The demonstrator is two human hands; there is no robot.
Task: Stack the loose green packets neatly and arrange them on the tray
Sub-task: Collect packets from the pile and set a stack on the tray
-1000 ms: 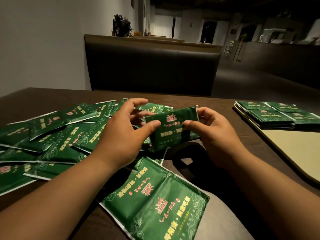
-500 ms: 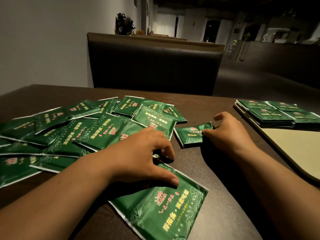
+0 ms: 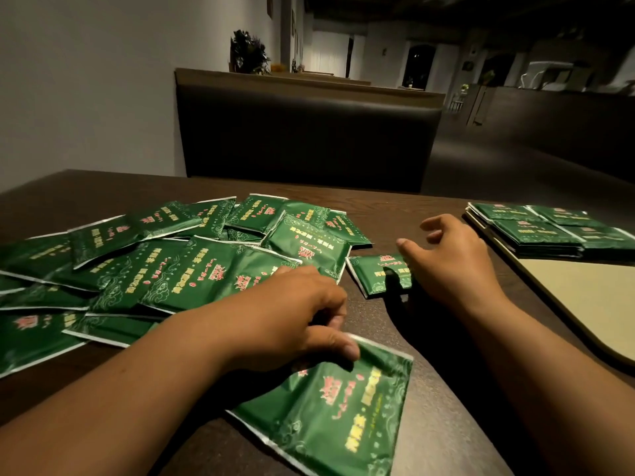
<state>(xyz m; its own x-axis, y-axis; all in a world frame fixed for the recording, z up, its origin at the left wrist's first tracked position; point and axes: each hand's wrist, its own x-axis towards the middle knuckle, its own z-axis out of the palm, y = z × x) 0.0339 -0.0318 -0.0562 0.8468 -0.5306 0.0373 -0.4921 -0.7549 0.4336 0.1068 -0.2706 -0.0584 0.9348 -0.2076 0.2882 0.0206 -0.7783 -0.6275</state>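
My left hand (image 3: 292, 314) pinches the near packet (image 3: 336, 417) under it. Right hand (image 3: 453, 266) loose, fingers spread, over small stack (image 3: 374, 274).

Wooden table (image 3: 395, 214) bears packets (image 3: 192, 273), tray (image 3: 584, 297).

The left hand (image 3: 292, 314) covers the far corner of the nearest packet (image 3: 336, 413), so whether its curled fingers grip it cannot be told. The right hand (image 3: 450, 266) hides the right end of a small packet (image 3: 374, 274). The tray (image 3: 584, 297) runs off the right edge, the loose packets (image 3: 154, 266) off the left.
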